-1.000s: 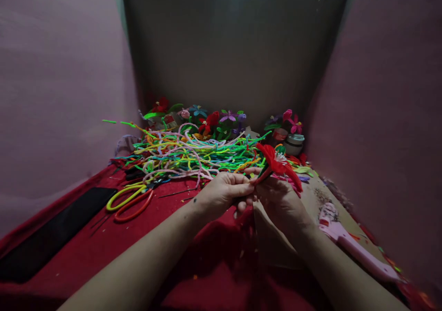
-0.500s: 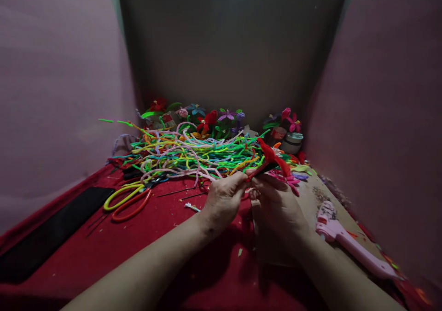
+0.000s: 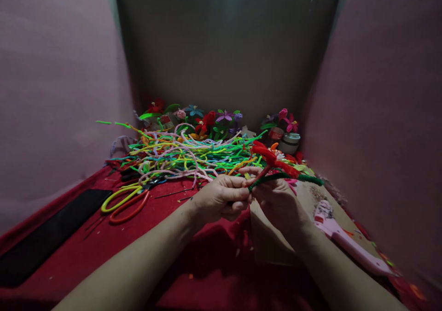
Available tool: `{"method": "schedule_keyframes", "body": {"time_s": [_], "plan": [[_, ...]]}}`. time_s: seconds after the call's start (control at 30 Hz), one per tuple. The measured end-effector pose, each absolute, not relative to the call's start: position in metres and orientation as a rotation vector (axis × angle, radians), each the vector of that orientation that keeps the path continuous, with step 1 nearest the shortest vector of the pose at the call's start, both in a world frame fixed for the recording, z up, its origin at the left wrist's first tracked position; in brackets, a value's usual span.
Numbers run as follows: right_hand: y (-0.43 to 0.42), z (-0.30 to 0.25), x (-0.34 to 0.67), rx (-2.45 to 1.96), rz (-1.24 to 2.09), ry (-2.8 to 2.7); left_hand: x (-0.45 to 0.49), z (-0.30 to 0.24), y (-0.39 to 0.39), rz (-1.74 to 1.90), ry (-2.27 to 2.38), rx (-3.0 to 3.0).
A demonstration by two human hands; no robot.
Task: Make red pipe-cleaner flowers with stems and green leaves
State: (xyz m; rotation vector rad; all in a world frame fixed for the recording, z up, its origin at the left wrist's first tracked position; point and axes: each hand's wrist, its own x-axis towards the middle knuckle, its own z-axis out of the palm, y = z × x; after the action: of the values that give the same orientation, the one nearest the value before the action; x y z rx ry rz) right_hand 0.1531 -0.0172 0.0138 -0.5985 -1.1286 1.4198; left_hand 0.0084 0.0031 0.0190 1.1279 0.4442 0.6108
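A red pipe-cleaner flower (image 3: 274, 156) with pale stamens is held up in front of me, its red stem slanting down to the left. My left hand (image 3: 219, 198) is closed, thumb and fingers pinched at the lower end of the stem. There a dark green pipe cleaner (image 3: 309, 179) meets it, running right beneath the petals to a free end. My right hand (image 3: 279, 205) is closed around the stem from the other side, its fingertips partly hidden behind the flower and green strip. Something small and yellow (image 3: 247, 176) shows between the fingers.
Behind the hands lies a heap of coloured pipe cleaners (image 3: 196, 154), with finished flowers at the back. Scissors (image 3: 126, 200) and a black flat object (image 3: 55, 232) lie left on the red cloth (image 3: 138, 255). A pink glue gun (image 3: 348, 242) rests right, beside cardboard (image 3: 269, 242).
The flower has turned, and the green pipe cleaner now extends to the right under it. My left hand has rolled, its fingers now showing. The view has shifted slightly.
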Motion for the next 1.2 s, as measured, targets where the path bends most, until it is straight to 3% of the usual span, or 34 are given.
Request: {"method": "schedule_keyframes", "body": {"time_s": [0.13, 0.3, 0.5, 0.6, 0.87, 1.03, 1.2], "plan": [[-0.017, 0.013, 0.151, -0.597, 1.374, -1.085, 0.012, 0.021, 0.0, 0.774, 0.659, 1.474], [-0.018, 0.011, 0.149, -0.819, 1.122, -1.231, 0.018, 0.007, -0.003, 1.222, 1.092, 2.463], [-0.023, 0.016, 0.149, -0.92, 0.978, -1.263, 0.018, -0.009, 0.0, 1.239, 1.259, 2.926], [-0.024, 0.022, 0.15, -0.964, 0.917, -1.296, 0.018, -0.009, 0.001, 1.246, 1.161, 2.748], [-0.013, 0.007, 0.161, -0.834, 1.113, -1.306, 0.022, 0.018, -0.003, 0.999, 0.851, 1.466], [-0.003, 0.001, 0.17, -0.726, 1.31, -1.238, 0.015, 0.022, -0.001, 0.853, 0.622, 1.211], [-0.002, 0.001, 0.175, -0.725, 1.18, -1.393, 0.008, 0.018, 0.003, 0.654, 0.411, 1.038]]}}
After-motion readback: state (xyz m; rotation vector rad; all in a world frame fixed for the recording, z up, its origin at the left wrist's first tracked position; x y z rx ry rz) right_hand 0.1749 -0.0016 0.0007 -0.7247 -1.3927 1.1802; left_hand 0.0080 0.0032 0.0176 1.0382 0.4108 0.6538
